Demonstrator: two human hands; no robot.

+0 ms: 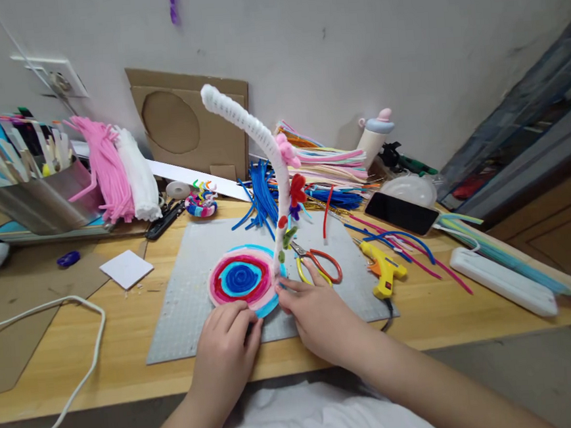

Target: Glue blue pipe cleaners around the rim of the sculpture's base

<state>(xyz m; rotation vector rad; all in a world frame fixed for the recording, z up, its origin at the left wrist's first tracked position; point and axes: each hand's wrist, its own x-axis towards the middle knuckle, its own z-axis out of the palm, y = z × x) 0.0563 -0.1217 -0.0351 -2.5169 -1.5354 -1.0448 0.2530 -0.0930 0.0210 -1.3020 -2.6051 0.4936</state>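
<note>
Far left of the disc, a tin (52, 199) of sticks is cut off by the picture's edge; nearer, a white cable (100, 334) also runs out of sight. Behind and left of the disc leans a cardboard sheet (220, 133), crossed in part by the stem's upper end.

The left hand (226, 344) is at the disc's near left rim, back upward, fingers bent and together, its forearm rising from the bottom edge. The undersides of its fingers are hidden, so I cannot tell whether they grip the rim or only rest on it.

The disc (241, 279), ringed round a blue centre, lies on the grey mat (174, 302). At its right side stands the white stem (265, 143), curving up and leftward; its foot is mostly covered by fingers, and how it meets the disc is hard to make out.

The right hand (320, 313) reaches in from the lower right, thumb and forefinger pinching the stem's foot, another finger lifted over the scissors (326, 263) right of the disc, hiding part of a handle. Farther right lies a glue gun (386, 269), its cord dropping from view.
</note>
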